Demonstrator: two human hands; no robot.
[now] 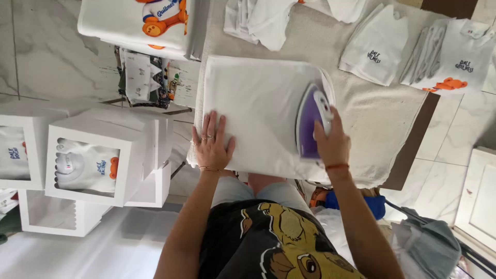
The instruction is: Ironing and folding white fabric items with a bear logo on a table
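Observation:
A folded white cloth lies flat on a table covered with a beige towel. My left hand rests palm down with spread fingers on the cloth's near left corner. My right hand grips the handle of a purple and white iron, which sits on the right part of the cloth.
Folded white garments with prints lie at the table's far right, more white clothes at the back. White window boxes holding small garments stand to the left. A white printed item sits at the top left.

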